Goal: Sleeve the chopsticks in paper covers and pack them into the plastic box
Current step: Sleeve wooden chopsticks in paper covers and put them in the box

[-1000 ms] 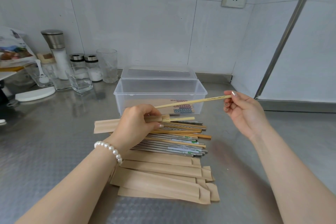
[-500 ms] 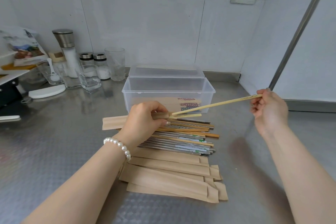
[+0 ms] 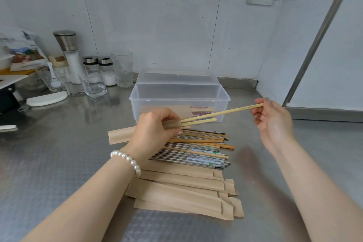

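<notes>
Near the middle of the steel counter (image 3: 59, 163) you are gripping the mouth of a paper cover (image 3: 121, 136) in your left hand (image 3: 155, 133), fingers curled around it, with one bamboo chopstick (image 3: 200, 122) already sitting partly inside. Your right hand (image 3: 273, 122) is pinching the far end of the second chopstick (image 3: 222, 113) between thumb and fingertips, the other fingers loosely bent. That stick is running left to right across your view, its right end raised and its left tip lying at the cover's opening; whether it has entered yet is hard to tell. You are looking early in the job: the plastic box (image 3: 178, 102), standing open toward the back edge, is holding what look like only a few sleeved pairs, though its contents are hard to make out. A loose pile of chopsticks (image 3: 196, 151) is waiting just behind your left wrist, and a stack of empty covers (image 3: 182, 192) is lying toward the front edge, all lengthwise left to right.
</notes>
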Demonstrator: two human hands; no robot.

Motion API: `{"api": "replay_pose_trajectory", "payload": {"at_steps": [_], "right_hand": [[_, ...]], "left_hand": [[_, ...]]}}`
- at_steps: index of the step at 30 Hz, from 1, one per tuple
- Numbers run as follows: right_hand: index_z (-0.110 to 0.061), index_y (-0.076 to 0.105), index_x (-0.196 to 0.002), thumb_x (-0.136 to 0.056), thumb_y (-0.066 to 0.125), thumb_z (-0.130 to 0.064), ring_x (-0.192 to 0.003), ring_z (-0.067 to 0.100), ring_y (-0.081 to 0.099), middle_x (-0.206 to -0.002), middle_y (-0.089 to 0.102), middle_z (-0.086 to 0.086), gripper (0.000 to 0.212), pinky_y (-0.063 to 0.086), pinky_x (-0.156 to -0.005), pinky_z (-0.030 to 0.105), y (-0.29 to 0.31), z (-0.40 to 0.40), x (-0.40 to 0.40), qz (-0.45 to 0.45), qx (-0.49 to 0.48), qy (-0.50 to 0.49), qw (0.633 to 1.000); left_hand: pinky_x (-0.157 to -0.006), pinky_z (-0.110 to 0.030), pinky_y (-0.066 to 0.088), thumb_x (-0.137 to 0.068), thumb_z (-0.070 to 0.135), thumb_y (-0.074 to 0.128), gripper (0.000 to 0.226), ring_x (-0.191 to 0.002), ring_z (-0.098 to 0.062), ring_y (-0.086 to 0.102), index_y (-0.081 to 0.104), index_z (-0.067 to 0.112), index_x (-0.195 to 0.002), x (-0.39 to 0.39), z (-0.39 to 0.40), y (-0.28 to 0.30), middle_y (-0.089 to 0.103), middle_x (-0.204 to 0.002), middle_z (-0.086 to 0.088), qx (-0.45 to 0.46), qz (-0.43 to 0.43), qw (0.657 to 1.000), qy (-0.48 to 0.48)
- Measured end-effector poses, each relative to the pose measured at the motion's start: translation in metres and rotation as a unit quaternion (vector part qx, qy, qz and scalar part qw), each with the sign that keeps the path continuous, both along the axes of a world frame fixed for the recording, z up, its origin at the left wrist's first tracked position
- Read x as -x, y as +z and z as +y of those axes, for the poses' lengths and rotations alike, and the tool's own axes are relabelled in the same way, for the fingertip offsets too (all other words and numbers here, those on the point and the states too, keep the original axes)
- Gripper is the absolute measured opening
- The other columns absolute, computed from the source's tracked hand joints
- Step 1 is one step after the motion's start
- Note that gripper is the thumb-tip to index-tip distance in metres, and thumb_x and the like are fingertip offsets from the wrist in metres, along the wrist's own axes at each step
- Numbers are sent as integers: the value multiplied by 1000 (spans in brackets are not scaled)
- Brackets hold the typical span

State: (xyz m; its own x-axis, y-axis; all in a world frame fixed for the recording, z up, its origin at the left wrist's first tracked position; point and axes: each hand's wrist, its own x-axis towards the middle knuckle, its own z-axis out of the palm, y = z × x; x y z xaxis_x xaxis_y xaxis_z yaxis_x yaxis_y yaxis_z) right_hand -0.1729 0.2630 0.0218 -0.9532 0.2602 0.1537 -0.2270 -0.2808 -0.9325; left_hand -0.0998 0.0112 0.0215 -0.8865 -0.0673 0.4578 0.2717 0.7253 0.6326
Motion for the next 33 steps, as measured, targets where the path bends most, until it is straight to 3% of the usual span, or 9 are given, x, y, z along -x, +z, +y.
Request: {"api": "replay_pose_trajectory", "payload": {"at_steps": [4,11,15,18,24,29,33], "right_hand": [[-11,65,-84,-97,42,-14,-58,10,44,-58,57,-1,27,31,-52,17,-3,-12,-6,-28,-51,78,995],[-11,71,-95,-94,47,-11,-68,12,48,-77,63,4,23,36,-58,22,-7,-26,-13,-78,-173,159,969],[-14,71,-96,-94,49,-12,-71,13,48,-80,67,3,22,37,-60,23,-7,-32,-17,-86,-204,194,956],[-17,71,-92,-93,50,-13,-71,14,47,-82,69,4,21,37,-59,24,-9,-36,-19,-88,-214,211,950],[-19,69,-95,-93,51,-15,-66,10,47,-87,67,7,19,36,-56,22,-11,-43,-22,-92,-231,219,944],[-15,68,-103,-95,48,-15,-62,9,46,-78,66,4,21,36,-52,18,-11,-46,-25,-79,-243,221,941],[-18,68,-99,-95,48,-16,-59,11,42,-67,58,1,21,35,-50,17,-10,-46,-25,-72,-252,222,939]], "left_hand": [[-66,1,37,-65,16,80,26,-77,-4,52,68,19,-87,0,0,1,58,-78,13,10,13,1000,10],[-69,-9,39,-66,13,80,23,-78,-8,54,68,16,-85,0,1,-1,58,-77,11,29,27,999,7],[-68,-9,39,-66,13,79,23,-75,-8,53,68,15,-85,0,3,-2,55,-76,14,43,35,998,-3],[-71,-18,42,-65,13,80,23,-76,-10,54,68,14,-85,1,4,-4,59,-78,9,49,40,998,-9],[-71,-17,43,-65,12,79,23,-77,-11,55,68,14,-86,1,4,-6,61,-80,7,53,46,997,-17],[-69,-9,39,-66,12,79,23,-76,-11,54,68,15,-86,2,5,-7,61,-80,7,52,45,997,-18],[-70,-16,43,-66,12,79,23,-76,-12,55,69,15,-86,2,4,-6,62,-80,6,45,43,998,-18]]}}
